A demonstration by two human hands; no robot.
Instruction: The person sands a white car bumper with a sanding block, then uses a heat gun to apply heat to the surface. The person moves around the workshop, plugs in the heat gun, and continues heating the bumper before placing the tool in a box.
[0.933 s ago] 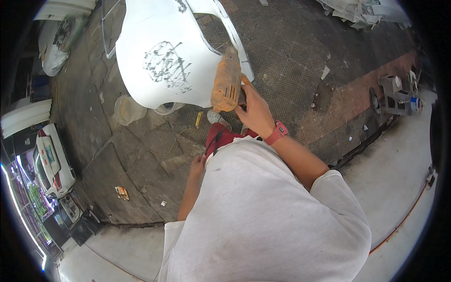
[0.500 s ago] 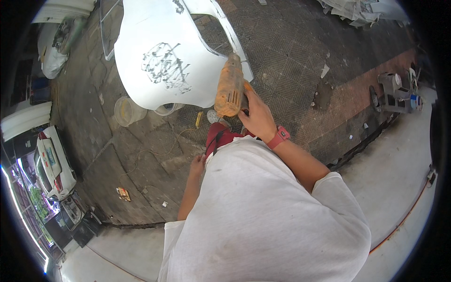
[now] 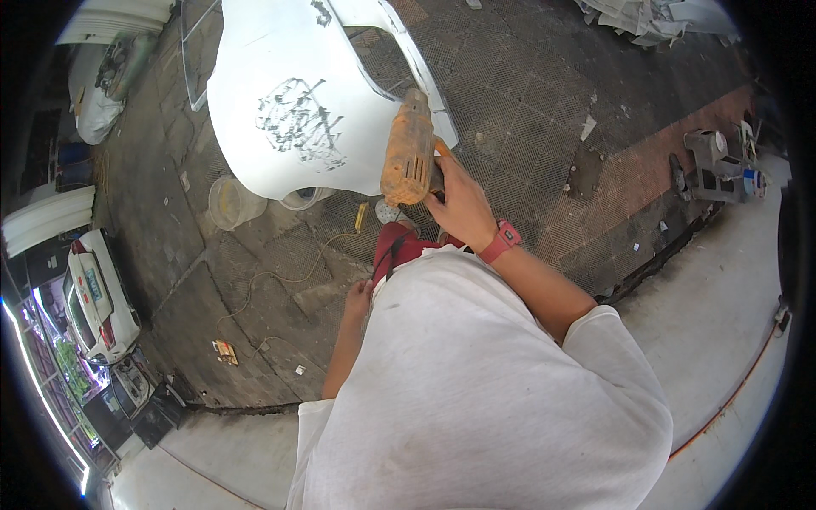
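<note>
In my right hand (image 3: 461,204) is a dusty orange heat gun (image 3: 406,157), its fingers closed around the handle. The nozzle points away from me, over the right edge of a white car body panel (image 3: 246,102). Dark, scribble-like marks cover the middle of that panel, which has a large cut-out at its far right. My left hand (image 3: 358,295) hangs low beside my red shorts (image 3: 404,242), its fingers curled in and partly hidden. A dark cord or strap crosses the shorts near it; whether the hand grips this cannot be seen.
Below the panel stand two buckets, one a translucent tub (image 3: 234,202). A thin cord (image 3: 280,272) trails over the dark floor mats. A grey step stool (image 3: 712,166) with cans is at right, crumpled sheeting (image 3: 650,17) at far right. A white car (image 3: 102,297) is at left.
My right hand and the heat gun have shifted slightly left and away from me. My left hand and the panel look almost unchanged.
</note>
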